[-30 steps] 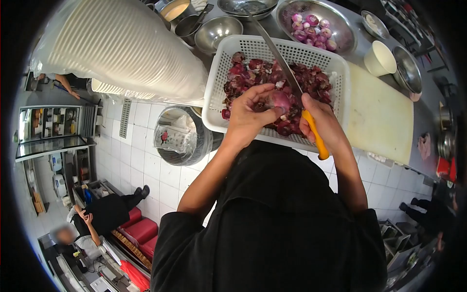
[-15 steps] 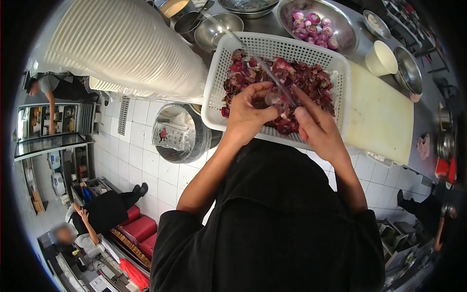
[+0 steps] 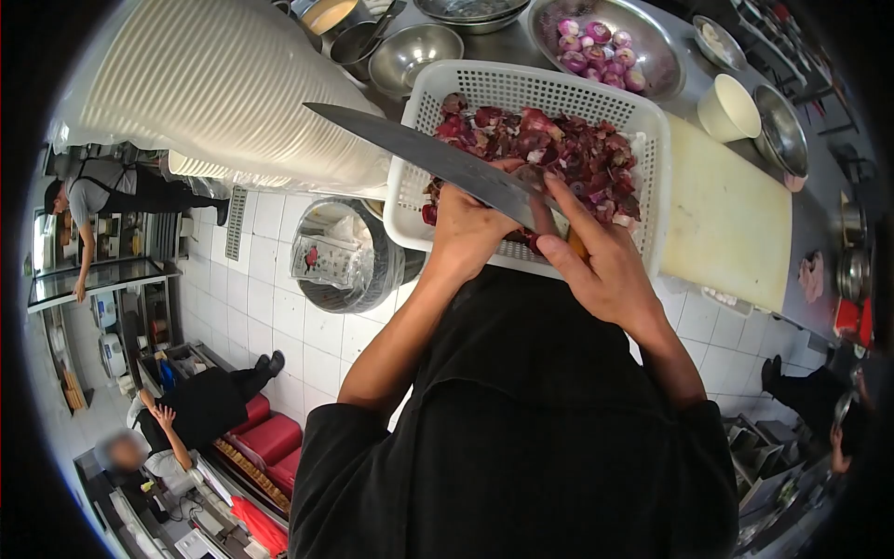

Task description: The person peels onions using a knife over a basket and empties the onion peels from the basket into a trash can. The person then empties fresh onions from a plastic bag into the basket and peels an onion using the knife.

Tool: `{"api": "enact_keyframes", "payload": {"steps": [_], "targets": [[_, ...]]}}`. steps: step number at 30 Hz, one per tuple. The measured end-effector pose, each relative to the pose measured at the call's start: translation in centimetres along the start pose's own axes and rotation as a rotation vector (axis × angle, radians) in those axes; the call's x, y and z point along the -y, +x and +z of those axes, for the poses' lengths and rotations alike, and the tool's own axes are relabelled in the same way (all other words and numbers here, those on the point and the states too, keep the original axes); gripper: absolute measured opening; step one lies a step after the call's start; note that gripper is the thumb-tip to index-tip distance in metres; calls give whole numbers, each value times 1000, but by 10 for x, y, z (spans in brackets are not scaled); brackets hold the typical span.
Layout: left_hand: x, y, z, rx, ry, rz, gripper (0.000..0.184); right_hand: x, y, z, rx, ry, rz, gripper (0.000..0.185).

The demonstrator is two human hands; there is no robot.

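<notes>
My right hand (image 3: 601, 256) is closed around a large knife (image 3: 438, 158) near its yellow handle, with the broad blade pointing up and left. My left hand (image 3: 470, 224) is closed behind the blade, which hides most of its fingers; the onion between the hands is mostly covered, only a small dark part showing at the blade's edge. Both hands are over the near side of a white perforated basket (image 3: 659, 177) that holds red onion skins (image 3: 559, 140).
A steel bowl of peeled purple onions (image 3: 605, 61) sits behind the basket. Right of it lies a cutting board (image 3: 731, 214) near a cream cup (image 3: 728, 109). Wrapped stacked containers (image 3: 223, 84) stand left, above a lined bin (image 3: 345, 256). Other people appear at both sides.
The knife has swung down to the left, its face now turned across my left hand. My right fingers have shifted toward the blade. At the far left, another person has come into view.
</notes>
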State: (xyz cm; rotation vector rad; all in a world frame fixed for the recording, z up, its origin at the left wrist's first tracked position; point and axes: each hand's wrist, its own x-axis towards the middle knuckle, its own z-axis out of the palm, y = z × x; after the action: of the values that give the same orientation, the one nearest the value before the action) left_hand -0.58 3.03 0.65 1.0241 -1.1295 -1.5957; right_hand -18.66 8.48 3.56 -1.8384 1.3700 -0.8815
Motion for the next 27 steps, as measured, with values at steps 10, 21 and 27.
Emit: {"api": "enact_keyframes", "payload": {"steps": [10, 21, 27], "targets": [[2, -2, 3, -97, -58, -15, 39, 4, 2, -1, -5, 18, 17, 63], [5, 0, 2, -62, 23, 18, 16, -2, 5, 14, -116, -75, -19, 55], [12, 0, -5, -67, 62, 2, 23, -5, 9, 18, -119, -18, 19, 48]]}}
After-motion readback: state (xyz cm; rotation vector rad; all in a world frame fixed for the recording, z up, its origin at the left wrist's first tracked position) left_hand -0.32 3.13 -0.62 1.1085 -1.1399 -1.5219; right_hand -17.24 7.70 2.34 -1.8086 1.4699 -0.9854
